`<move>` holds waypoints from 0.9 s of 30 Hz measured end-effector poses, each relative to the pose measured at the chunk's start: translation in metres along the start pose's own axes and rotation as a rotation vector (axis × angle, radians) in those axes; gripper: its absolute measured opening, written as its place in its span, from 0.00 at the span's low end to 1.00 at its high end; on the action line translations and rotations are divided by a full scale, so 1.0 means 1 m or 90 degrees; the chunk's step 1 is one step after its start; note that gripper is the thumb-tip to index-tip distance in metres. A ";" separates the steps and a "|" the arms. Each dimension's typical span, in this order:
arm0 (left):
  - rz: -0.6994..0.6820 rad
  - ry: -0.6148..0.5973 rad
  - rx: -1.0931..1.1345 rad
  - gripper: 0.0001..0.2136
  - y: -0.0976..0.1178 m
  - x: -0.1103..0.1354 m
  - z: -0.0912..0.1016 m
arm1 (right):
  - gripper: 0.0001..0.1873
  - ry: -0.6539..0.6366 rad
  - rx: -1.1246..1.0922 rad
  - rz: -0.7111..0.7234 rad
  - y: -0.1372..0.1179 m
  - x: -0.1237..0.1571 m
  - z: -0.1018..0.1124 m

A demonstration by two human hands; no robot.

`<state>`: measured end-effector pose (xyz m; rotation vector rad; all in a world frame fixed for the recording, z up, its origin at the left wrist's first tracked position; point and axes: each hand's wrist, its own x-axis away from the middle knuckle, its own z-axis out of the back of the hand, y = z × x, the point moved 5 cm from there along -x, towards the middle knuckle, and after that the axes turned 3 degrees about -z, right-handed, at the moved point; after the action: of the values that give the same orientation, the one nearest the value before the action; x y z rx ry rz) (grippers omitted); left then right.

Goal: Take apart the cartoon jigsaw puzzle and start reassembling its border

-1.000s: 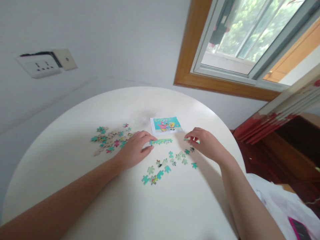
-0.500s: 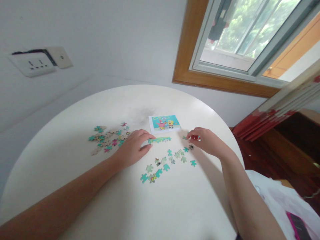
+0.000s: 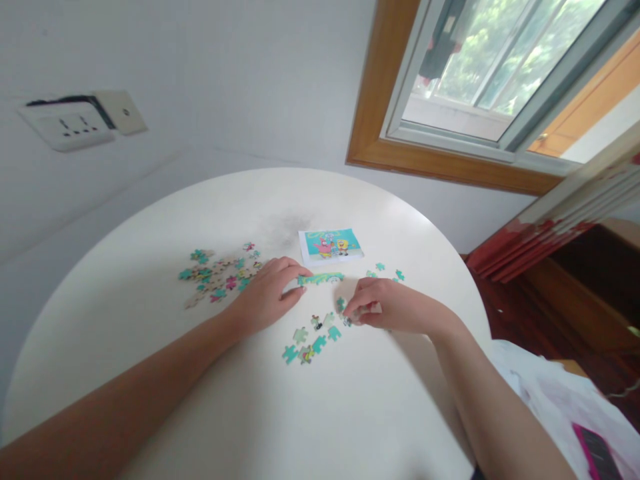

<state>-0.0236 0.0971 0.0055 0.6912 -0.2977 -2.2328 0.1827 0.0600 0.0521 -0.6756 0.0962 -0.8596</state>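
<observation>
My left hand (image 3: pixel 274 288) rests on the table, its index fingertip on the left end of a short joined strip of jigsaw puzzle (image 3: pixel 323 278) and its thumb spread below. My right hand (image 3: pixel 383 303) reaches down over loose pieces right of the strip. Its fingers are drawn together beside a grey-and-white puzzle piece (image 3: pixel 347 322) and a teal puzzle piece (image 3: pixel 341 304); whether they hold one is hidden. Nearer me, several loose pieces lie in a slanting row, among them a teal piece (image 3: pixel 290 354) and a yellowish piece (image 3: pixel 307 355).
A picture card (image 3: pixel 331 245) with cartoon figures lies behind the strip. Left of my left hand spreads a heap of mixed puzzle pieces (image 3: pixel 215 275). More teal pieces (image 3: pixel 381 267) lie beyond my right hand. The round white table (image 3: pixel 250 413) meets the wall near a window (image 3: pixel 480 73).
My right hand has moved left and toward me, from the far-right pieces to those below the strip. The teal pieces it covered now show. My left hand has stayed put.
</observation>
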 end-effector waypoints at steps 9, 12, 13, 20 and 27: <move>0.002 0.005 0.003 0.11 -0.002 0.000 0.000 | 0.12 0.005 0.050 0.002 -0.002 -0.008 -0.010; -0.001 0.005 -0.001 0.11 -0.002 0.000 0.000 | 0.11 -0.002 0.035 -0.001 0.000 -0.007 -0.010; 0.000 0.004 -0.001 0.11 -0.002 0.000 0.000 | 0.11 -0.003 0.032 -0.005 0.001 -0.007 -0.010; 0.006 0.003 0.004 0.11 0.000 0.000 0.000 | 0.07 -0.011 0.024 -0.063 0.010 -0.004 -0.007; -0.004 0.005 -0.003 0.11 0.000 0.000 0.000 | 0.07 0.010 0.022 -0.054 0.009 -0.006 -0.007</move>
<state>-0.0240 0.0973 0.0053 0.6997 -0.2872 -2.2357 0.1822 0.0643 0.0404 -0.6446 0.0681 -0.9457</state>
